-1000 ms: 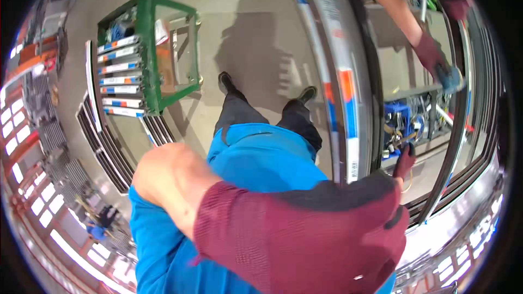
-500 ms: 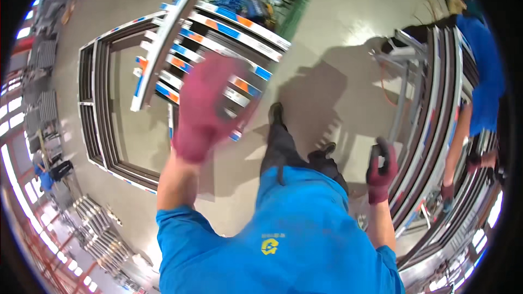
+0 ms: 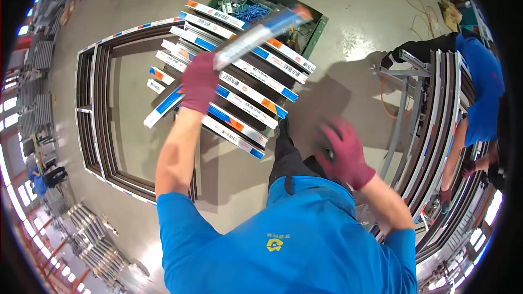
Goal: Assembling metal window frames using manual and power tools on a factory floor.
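My left hand [image 3: 199, 83], in a maroon glove with dark palm, is closed around a long dark metal profile [image 3: 248, 42] covered with white, blue and orange film. The profile slants over a stack of similar profiles [image 3: 239, 84], its far end blurred by motion. In front of my body, right of the stack, my right hand [image 3: 346, 155] is in the air in a matching glove. Its fingers look bent and apart, slightly smeared, with nothing visible in them.
Behind the stack stands a green bin [image 3: 318, 35] with blue and metal small parts. A large dark frame [image 3: 103, 114] lies on the floor to the left. At right, long profiles [image 3: 436, 114] rest on a grey stand [image 3: 402, 98], with a co-worker [image 3: 482, 81] beside them.
The slanting profile has swung clockwise, and my left hand is now closed on it. My right hand has come up and left, toward the stack.
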Available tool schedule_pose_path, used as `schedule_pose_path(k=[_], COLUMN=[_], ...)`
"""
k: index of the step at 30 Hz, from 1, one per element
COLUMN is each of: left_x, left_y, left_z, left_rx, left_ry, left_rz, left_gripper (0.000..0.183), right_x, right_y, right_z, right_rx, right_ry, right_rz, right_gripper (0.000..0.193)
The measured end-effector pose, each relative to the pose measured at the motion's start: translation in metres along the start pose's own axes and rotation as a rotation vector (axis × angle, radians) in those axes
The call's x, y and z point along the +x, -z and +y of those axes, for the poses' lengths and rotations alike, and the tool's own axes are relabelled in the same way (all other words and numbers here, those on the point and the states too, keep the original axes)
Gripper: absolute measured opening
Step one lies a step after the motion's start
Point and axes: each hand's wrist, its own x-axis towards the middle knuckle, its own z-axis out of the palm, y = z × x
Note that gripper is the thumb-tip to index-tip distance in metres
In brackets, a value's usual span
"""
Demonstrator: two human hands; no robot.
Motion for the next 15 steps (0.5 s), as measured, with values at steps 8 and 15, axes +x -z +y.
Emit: schedule_pose_path(k=[8,15], left_x=[-0.067,-0.084], left_y=[0.05,0.026], left_z=[0.218,0.277], left_rx=[-0.115,-1.033], left_ry=[-0.892,-0.24], left_rz=[0.143,0.178], left_gripper=[0.046,0.09], right_x=[-0.009,-0.244], right_y=[0.041,0.021], right_z=[0.053,0.094], right_rx=[0.324,0.906], right_ry=[-0.383,-0.726], right_rz=[-0.256,-0.047], right_gripper=[0.087,0.085])
